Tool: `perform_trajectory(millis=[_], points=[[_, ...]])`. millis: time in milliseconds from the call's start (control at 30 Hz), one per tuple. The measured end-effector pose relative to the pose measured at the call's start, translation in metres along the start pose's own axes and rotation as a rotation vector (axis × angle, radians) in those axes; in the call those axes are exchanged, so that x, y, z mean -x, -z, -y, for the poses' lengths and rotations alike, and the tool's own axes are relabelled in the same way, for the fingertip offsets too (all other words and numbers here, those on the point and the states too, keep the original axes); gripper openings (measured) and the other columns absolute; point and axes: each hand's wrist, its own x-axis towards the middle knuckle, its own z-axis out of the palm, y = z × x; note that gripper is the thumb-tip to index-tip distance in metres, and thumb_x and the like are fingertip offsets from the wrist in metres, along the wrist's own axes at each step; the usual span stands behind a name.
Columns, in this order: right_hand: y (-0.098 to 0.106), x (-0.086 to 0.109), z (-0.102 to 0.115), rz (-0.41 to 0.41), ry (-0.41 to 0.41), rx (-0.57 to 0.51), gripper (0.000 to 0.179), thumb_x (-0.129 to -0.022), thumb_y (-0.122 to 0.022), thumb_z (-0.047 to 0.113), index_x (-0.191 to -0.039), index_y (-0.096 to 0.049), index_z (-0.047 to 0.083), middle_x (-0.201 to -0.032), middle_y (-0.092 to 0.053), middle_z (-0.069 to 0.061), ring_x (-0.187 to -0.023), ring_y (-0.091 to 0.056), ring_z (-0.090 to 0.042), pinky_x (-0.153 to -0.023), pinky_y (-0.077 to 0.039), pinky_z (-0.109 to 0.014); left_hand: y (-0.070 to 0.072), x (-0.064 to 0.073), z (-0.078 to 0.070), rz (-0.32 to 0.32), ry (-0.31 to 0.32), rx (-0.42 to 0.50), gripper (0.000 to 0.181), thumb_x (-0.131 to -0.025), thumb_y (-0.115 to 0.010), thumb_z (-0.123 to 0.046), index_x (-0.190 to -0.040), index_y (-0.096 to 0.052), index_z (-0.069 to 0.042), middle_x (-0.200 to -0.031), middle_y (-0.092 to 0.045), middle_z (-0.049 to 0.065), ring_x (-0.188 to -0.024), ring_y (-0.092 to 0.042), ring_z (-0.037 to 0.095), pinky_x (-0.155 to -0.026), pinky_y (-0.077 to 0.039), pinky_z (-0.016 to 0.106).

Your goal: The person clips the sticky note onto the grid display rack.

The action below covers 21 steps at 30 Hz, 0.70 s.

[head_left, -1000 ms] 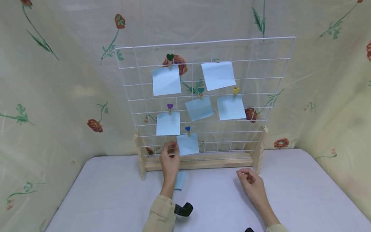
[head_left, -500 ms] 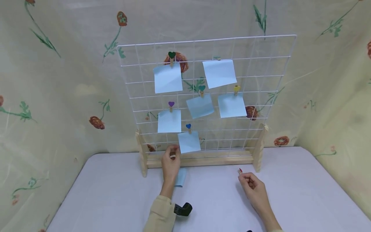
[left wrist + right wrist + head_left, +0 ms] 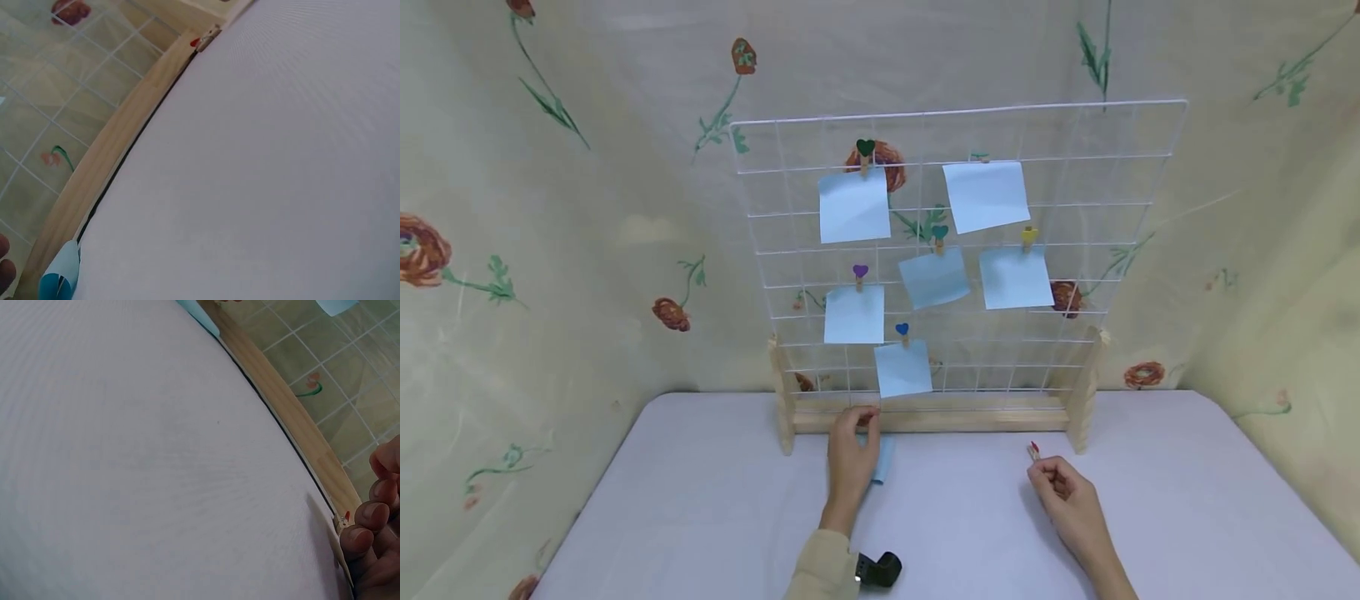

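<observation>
My right hand pinches a small wooden clothespin with a red top, just in front of the stand's right foot. The left hand is at the rack's wooden base, fingers loosely bent, holding nothing that shows. Under and beside it, a curled light-blue paper lies on the table; in the left wrist view this curled paper is near the fingertips. Above that hand, a blue note hangs from a clothespin with a blue heart. In the right wrist view the red-topped clothespin shows beyond my fingertips.
A white wire grid stands in a wooden base. Several more blue notes hang on it from heart clothespins, including a purple-heart one and a yellow-heart one. White cloth covers the table; a flowered curtain hangs behind.
My left hand has lowered from beside the lowest hanging note to the base. The red-topped clothespin has come into sight in the right hand. The head view has shifted slightly.
</observation>
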Motion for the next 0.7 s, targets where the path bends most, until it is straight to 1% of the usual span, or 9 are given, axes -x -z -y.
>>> perform_trajectory(millis=[33, 100, 233, 367, 433, 567, 700], points=[[0.0, 0.001, 0.002, 0.004, -0.001, -0.001, 0.008, -0.092, -0.059, 0.006, -0.092, -0.063, 0.0, -0.078, -0.061, -0.004, -0.06, -0.05, 0.0, -0.055, -0.044, -0.018, 0.0, 0.002, 0.001, 0.001, -0.001, -0.008, 0.01, -0.091, -0.061, -0.013, -0.097, -0.068, -0.011, -0.094, -0.067, 0.0, -0.085, -0.06, 0.015, -0.076, -0.051, 0.035], [0.0, 0.001, -0.001, 0.008, 0.005, -0.004, 0.008, -0.092, -0.059, 0.006, -0.092, -0.063, 0.0, -0.078, -0.06, -0.003, -0.06, -0.05, 0.0, -0.055, -0.044, -0.018, -0.001, 0.006, 0.003, 0.002, 0.006, -0.027, 0.009, -0.09, -0.062, -0.013, -0.096, -0.069, -0.011, -0.095, -0.065, -0.001, -0.086, -0.06, 0.016, -0.077, -0.05, 0.035], [-0.002, -0.003, -0.018, -0.002, 0.032, 0.001, 0.007, -0.091, -0.06, 0.009, -0.092, -0.064, 0.003, -0.078, -0.059, 0.003, -0.062, -0.052, 0.002, -0.057, -0.045, -0.017, -0.005, 0.009, 0.009, 0.021, 0.036, -0.072, 0.008, -0.088, -0.064, -0.014, -0.093, -0.071, -0.015, -0.097, -0.062, -0.002, -0.088, -0.061, 0.016, -0.082, -0.046, 0.037], [-0.006, -0.007, -0.03, -0.003, 0.051, 0.017, 0.009, -0.092, -0.061, 0.014, -0.093, -0.064, 0.006, -0.079, -0.059, 0.004, -0.064, -0.053, 0.002, -0.059, -0.045, -0.015, -0.005, 0.011, 0.013, 0.036, 0.057, -0.119, 0.008, -0.087, -0.065, -0.015, -0.091, -0.071, -0.019, -0.1, -0.062, -0.004, -0.097, -0.06, 0.016, -0.088, -0.038, 0.044], [-0.005, -0.007, -0.031, 0.002, 0.055, 0.013, 0.01, -0.092, -0.061, 0.016, -0.093, -0.064, 0.006, -0.08, -0.059, 0.003, -0.065, -0.054, 0.002, -0.059, -0.045, -0.015, -0.006, 0.011, 0.012, 0.041, 0.063, -0.139, 0.007, -0.087, -0.065, -0.016, -0.09, -0.07, -0.021, -0.103, -0.061, -0.004, -0.102, -0.058, 0.015, -0.091, -0.035, 0.047], [-0.005, -0.007, -0.029, 0.006, 0.05, 0.008, 0.013, -0.092, -0.061, 0.018, -0.093, -0.064, 0.005, -0.079, -0.058, 0.003, -0.066, -0.054, 0.002, -0.06, -0.046, -0.015, -0.006, 0.014, 0.008, 0.068, 0.058, -0.165, 0.006, -0.085, -0.067, -0.017, -0.089, -0.07, -0.02, -0.11, -0.059, 0.0, -0.105, -0.055, 0.018, -0.095, -0.034, 0.052], [-0.005, -0.007, -0.028, 0.013, 0.043, 0.011, 0.013, -0.093, -0.061, 0.018, -0.093, -0.064, 0.005, -0.08, -0.058, 0.002, -0.067, -0.054, 0.002, -0.061, -0.046, -0.014, -0.005, 0.018, 0.005, 0.106, 0.071, -0.189, 0.007, -0.084, -0.068, -0.019, -0.091, -0.07, -0.019, -0.117, -0.054, 0.003, -0.106, -0.052, 0.019, -0.095, -0.035, 0.051]])
